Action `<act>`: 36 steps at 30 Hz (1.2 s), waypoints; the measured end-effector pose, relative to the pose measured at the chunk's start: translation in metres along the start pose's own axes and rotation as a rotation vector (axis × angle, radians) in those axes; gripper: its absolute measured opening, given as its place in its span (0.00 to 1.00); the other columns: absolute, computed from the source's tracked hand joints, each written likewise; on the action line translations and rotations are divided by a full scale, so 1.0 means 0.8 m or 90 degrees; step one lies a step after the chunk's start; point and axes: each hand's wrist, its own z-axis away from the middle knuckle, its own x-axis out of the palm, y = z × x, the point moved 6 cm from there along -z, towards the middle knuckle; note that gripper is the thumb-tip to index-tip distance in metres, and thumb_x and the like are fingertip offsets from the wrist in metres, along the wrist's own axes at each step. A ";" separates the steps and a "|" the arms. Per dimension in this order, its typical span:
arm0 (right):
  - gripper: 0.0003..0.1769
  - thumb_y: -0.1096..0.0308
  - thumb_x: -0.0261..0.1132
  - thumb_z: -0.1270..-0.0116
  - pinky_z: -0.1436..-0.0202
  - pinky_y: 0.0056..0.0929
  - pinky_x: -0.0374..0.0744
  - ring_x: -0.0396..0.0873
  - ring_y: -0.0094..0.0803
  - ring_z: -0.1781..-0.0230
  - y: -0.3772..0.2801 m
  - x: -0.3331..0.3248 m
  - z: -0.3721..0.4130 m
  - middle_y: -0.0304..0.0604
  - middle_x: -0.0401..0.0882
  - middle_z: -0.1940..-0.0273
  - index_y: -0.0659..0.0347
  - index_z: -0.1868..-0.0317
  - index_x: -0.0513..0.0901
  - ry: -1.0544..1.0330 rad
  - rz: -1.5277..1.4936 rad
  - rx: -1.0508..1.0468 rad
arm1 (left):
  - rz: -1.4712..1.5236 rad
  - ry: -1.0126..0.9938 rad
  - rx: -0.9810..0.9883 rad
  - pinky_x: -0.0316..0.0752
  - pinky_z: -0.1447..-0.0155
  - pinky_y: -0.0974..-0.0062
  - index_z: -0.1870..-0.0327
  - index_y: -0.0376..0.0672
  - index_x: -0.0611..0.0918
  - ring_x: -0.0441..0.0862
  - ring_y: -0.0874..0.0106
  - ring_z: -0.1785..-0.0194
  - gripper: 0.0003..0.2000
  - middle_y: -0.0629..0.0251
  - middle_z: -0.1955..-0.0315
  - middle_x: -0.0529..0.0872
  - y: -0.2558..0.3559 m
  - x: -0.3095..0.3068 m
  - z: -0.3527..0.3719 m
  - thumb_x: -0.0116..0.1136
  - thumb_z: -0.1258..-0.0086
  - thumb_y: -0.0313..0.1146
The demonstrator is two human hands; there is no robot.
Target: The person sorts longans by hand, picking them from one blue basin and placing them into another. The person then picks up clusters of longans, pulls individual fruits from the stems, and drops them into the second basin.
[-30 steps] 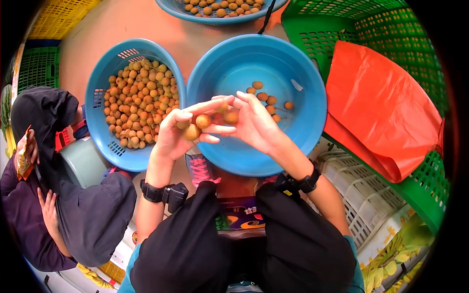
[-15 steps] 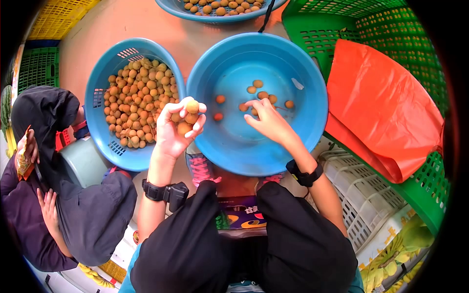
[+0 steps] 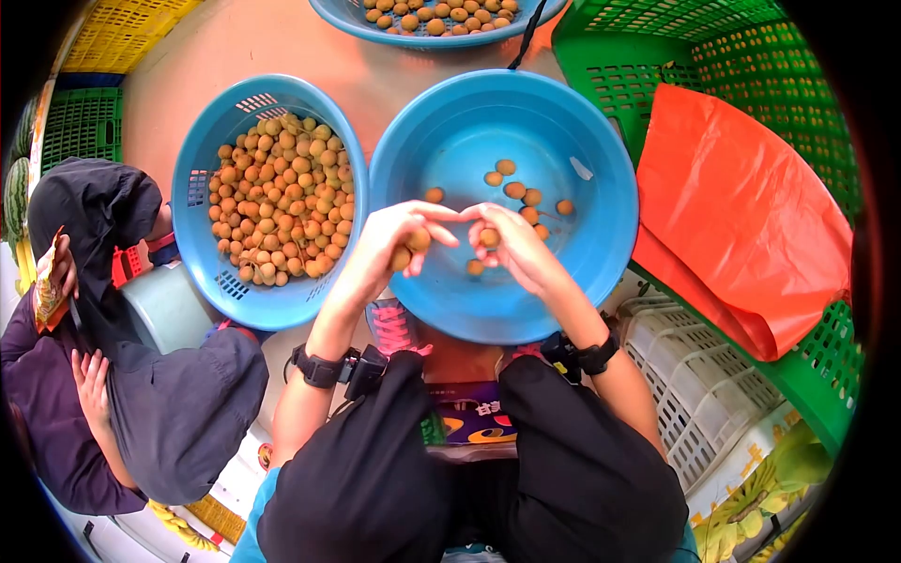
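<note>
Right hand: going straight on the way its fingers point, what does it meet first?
The left hand: the right hand, holding a fruit, points up-left, and their fingertips look touching or nearly so, above the basin.

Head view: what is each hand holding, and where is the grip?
Left hand cups a couple of small brown fruits in its curled fingers; right hand pinches one fruit by its sides between fingertips, above the blue basin.

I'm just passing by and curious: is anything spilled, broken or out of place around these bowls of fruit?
Nothing is spilled: the small brown fruits lie inside the slotted basket and the blue basin. The only oddity is a pale scrap on the basin's inner wall, which is clearly not a fruit.
</note>
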 end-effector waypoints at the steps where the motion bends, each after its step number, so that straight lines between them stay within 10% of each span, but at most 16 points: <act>1: 0.17 0.58 0.43 0.33 0.73 0.19 0.66 0.69 0.22 0.71 -0.001 -0.014 -0.001 0.40 0.71 0.66 0.61 0.57 0.73 0.043 0.080 -0.013 | 0.111 0.023 -0.027 0.59 0.81 0.87 0.59 0.35 0.75 0.63 0.82 0.85 0.16 0.64 0.78 0.78 -0.009 -0.009 -0.001 0.39 0.39 0.37; 5: 0.15 0.62 0.53 0.40 0.52 0.31 0.65 0.68 0.34 0.56 -0.027 -0.025 0.017 0.42 0.71 0.61 0.60 0.55 0.73 0.319 0.766 -0.274 | 0.496 0.065 -0.057 0.57 0.83 0.87 0.57 0.36 0.72 0.61 0.78 0.82 0.15 0.64 0.73 0.69 -0.019 -0.026 -0.003 0.41 0.42 0.34; 8: 0.14 0.65 0.57 0.43 0.50 0.37 0.62 0.66 0.40 0.56 -0.065 0.007 0.046 0.45 0.70 0.62 0.60 0.57 0.74 0.419 0.901 -0.483 | 0.549 0.076 -0.007 0.60 0.81 0.85 0.49 0.33 0.68 0.63 0.76 0.74 0.22 0.61 0.67 0.70 -0.010 -0.034 -0.004 0.41 0.47 0.31; 10: 0.13 0.64 0.57 0.43 0.54 0.34 0.66 0.69 0.36 0.58 -0.067 0.017 0.042 0.42 0.71 0.61 0.60 0.58 0.75 0.362 0.846 -0.467 | 0.549 0.049 0.009 0.62 0.80 0.85 0.45 0.32 0.65 0.65 0.75 0.70 0.26 0.59 0.63 0.71 -0.003 -0.031 -0.004 0.41 0.50 0.31; 12: 0.13 0.63 0.55 0.39 0.61 0.29 0.69 0.72 0.30 0.61 -0.046 0.022 0.018 0.40 0.72 0.59 0.59 0.57 0.73 0.102 0.199 -0.327 | 0.467 0.015 0.003 0.64 0.78 0.86 0.42 0.32 0.62 0.68 0.74 0.67 0.30 0.56 0.57 0.72 0.004 -0.019 -0.002 0.42 0.52 0.30; 16: 0.24 0.49 0.40 0.35 0.63 0.26 0.71 0.74 0.29 0.62 -0.015 0.048 0.002 0.41 0.74 0.60 0.58 0.50 0.66 -0.101 -0.230 -0.024 | 0.334 -0.077 -0.025 0.66 0.76 0.87 0.41 0.30 0.60 0.73 0.70 0.54 0.33 0.48 0.44 0.66 0.004 0.008 -0.002 0.41 0.55 0.29; 27: 0.18 0.53 0.45 0.36 0.68 0.22 0.70 0.73 0.26 0.68 0.035 0.009 -0.016 0.39 0.73 0.67 0.57 0.57 0.71 -0.069 -0.304 0.008 | 0.140 -0.071 -0.100 0.63 0.78 0.90 0.42 0.33 0.64 0.78 0.74 0.59 0.26 0.56 0.49 0.73 -0.004 0.014 0.004 0.40 0.45 0.31; 34: 0.18 0.59 0.51 0.38 0.65 0.26 0.73 0.75 0.27 0.67 0.032 -0.027 -0.014 0.41 0.71 0.62 0.62 0.53 0.71 0.115 0.178 -0.015 | 0.265 0.037 -0.072 0.59 0.80 0.88 0.55 0.37 0.71 0.72 0.79 0.77 0.15 0.67 0.74 0.76 -0.026 -0.032 0.002 0.42 0.39 0.35; 36: 0.18 0.59 0.49 0.36 0.65 0.22 0.72 0.75 0.25 0.68 0.008 -0.023 0.001 0.43 0.70 0.58 0.60 0.51 0.70 0.208 0.651 -0.220 | 0.290 0.076 -0.061 0.57 0.81 0.87 0.61 0.38 0.72 0.62 0.81 0.83 0.12 0.72 0.84 0.66 -0.030 -0.033 0.003 0.41 0.36 0.37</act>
